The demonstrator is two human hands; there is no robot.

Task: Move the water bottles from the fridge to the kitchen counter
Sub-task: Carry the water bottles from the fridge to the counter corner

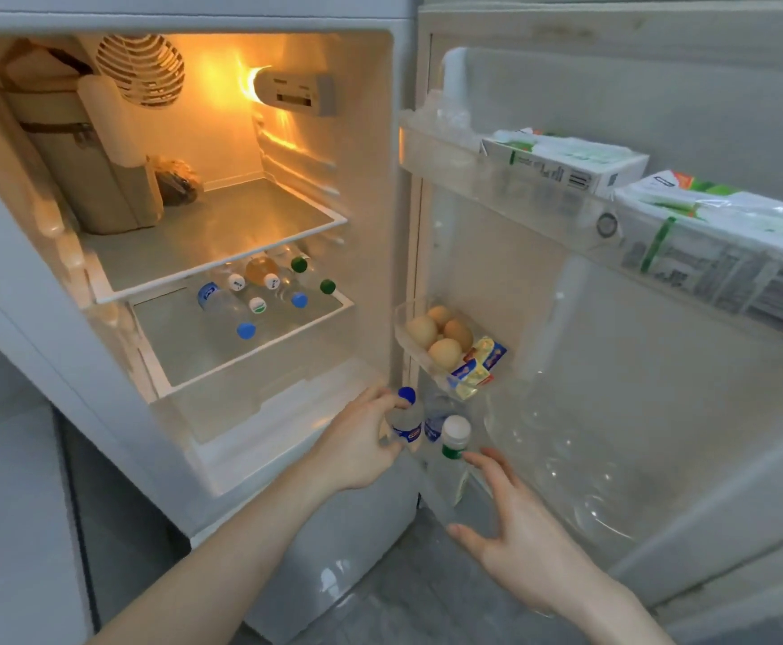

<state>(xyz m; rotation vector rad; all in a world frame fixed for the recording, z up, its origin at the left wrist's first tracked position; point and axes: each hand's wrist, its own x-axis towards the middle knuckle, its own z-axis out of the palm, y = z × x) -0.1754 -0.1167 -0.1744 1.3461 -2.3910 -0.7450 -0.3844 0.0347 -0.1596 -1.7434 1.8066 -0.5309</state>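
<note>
Fridge: open, its door [613, 281] swung wide to the right; no kitchen counter is in view, so every bottle has yet to be carried off.
Left hand [361, 439]: fingers curled round the shoulder of the blue-capped bottle [406, 418], which stands in the lowest door rack, close to the hinge.
Right hand [515, 537]: fingers spread and nearly straight, holding nothing; fingertips just beside the white-capped bottle [454, 439], which has a green band under its cap. Whether they touch it, I cannot tell.
Third door bottle: a clear one with a blue label [435, 423] sits between and behind those two, cap hidden.
Shelf bottles [263, 295]: a cluster on the second shelf inside, with blue, white and green caps, one holding amber liquid, which looks unlike water.
Step in hand: likely lifting the two front door bottles, one per hand.
How to do it well: close the right hand round the body below the cap, not the cap alone; lift both bottles straight up until they clear the rack's front rail, then draw back.
Watch for: the egg tray [436, 337] and butter packets [478, 370] directly overhead, which a rising bottle could knock; cold bottles may be slick with condensation, so grip firmly.
</note>
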